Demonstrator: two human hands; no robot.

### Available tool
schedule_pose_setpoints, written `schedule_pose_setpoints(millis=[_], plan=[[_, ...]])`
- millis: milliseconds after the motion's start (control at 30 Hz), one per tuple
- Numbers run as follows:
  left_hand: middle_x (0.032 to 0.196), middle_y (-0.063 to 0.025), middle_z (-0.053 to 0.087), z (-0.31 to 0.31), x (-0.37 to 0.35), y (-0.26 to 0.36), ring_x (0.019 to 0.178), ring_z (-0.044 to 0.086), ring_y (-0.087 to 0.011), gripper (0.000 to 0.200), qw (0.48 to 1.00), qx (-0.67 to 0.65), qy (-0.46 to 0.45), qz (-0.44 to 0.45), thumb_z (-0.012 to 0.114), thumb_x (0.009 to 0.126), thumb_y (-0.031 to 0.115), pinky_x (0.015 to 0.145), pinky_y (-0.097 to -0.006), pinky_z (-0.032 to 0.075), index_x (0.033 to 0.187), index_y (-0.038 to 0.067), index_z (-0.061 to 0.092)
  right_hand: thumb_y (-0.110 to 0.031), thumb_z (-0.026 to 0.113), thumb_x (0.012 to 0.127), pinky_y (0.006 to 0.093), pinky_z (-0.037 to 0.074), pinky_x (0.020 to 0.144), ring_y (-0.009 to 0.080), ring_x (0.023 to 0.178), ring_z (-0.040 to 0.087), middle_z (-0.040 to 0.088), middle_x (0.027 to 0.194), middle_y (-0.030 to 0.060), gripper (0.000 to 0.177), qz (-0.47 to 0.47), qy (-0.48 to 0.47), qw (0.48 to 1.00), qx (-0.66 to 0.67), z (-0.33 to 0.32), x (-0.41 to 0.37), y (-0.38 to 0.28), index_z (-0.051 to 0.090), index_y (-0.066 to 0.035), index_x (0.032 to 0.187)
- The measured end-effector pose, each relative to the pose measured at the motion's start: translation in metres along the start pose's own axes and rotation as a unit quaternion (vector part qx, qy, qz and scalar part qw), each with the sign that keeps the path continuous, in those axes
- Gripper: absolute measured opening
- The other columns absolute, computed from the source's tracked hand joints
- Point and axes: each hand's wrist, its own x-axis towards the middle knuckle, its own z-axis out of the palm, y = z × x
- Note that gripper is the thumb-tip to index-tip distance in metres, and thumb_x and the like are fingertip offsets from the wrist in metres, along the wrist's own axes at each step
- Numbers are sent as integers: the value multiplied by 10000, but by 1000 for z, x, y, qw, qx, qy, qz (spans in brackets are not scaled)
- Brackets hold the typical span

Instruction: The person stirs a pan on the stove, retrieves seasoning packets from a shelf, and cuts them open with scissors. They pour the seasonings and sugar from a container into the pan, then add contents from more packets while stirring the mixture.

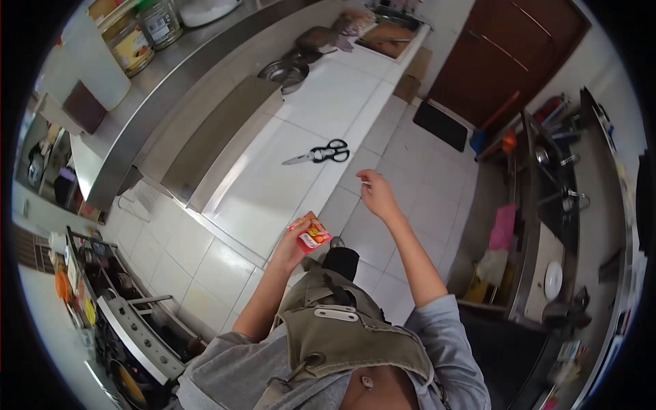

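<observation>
Red-orange packet (311, 233) gripped in left-hand (290, 250) fingers; right hand (377, 194) off the counter (273, 171), fingers curled narrow, contents unclear; black-handled scissors (320, 154) on countertop.

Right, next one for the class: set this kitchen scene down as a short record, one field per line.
Left hand: holding a small red packet
Right hand: raised past the counter edge, fingers bent; a small white bit shows at the fingertips, too small to identify
Counter: white tiles, with black-handled scissors lying flat, untouched
Far along counter: metal bowl
Shelf: jar with green lid
Floor: black mat by a brown door
</observation>
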Motion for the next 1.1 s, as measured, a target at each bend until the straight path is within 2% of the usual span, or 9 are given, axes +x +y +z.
schedule_pose_setpoints(millis=[67,233,333,400,567,633,733,800,1100], plan=[[998,-108,597,13,15,17,918,620,-230,268,991,12,100,91,572,871,114,821,-396,528,1108,11,499,113,467,712,393,486,801,351,890,584,572,987,208,314,-82,-48,992,-88,26,40,26,539,29,1006],[983,-99,611,25,83,48,910,623,-209,238,972,-8,79,221,569,856,46,802,-355,528,1083,-17,532,128,492,671,413,461,824,373,973,539,549,1012,226,386,-116,-98,976,-153,69,101,48,516,35,1045],[987,-102,618,41,113,59,898,626,-195,257,955,-6,137,262,577,852,47,786,-331,527,1095,-29,540,88,556,660,414,470,790,375,950,551,560,989,220,460,-179,-155,953,-188,69,136,50,482,8,1107],[976,-102,632,42,123,65,865,636,-189,268,948,-4,156,278,593,844,47,762,-313,531,1095,-35,551,23,601,673,419,481,765,364,889,577,581,935,204,525,-129,-310,922,-194,50,153,32,438,-22,1169],[919,-81,653,53,137,82,793,644,-163,228,930,51,224,287,621,829,57,705,-298,537,1038,-26,586,-7,655,661,380,479,688,317,737,602,592,744,143,668,-73,-407,891,-186,12,183,49,385,-60,1270],[917,-80,653,54,152,86,791,642,-157,220,927,71,238,280,627,827,63,704,-294,536,1026,-23,591,-78,722,668,311,441,626,196,636,559,553,674,46,691,-3,-445,895,-12,-11,198,74,402,-74,1280],[958,-82,635,54,182,89,821,638,-166,253,928,88,263,248,626,832,84,734,-307,534,1054,-17,560,-141,787,647,248,388,626,89,685,450,467,770,-27,694,115,-482,860,124,-52,207,71,444,-87,1248],[910,-76,652,65,206,89,790,635,-146,193,922,84,270,264,639,821,82,713,-281,526,978,-25,606,-198,820,623,246,368,653,94,697,424,427,770,-47,753,111,-507,845,129,-72,220,75,440,-83,1263],[972,-101,646,84,302,82,833,638,-158,267,916,55,284,279,614,828,54,724,-289,533,1070,-53,580,-247,834,609,236,343,667,91,732,423,449,784,-36,776,90,-555,823,82,-117,288,119,453,-64,1260]])
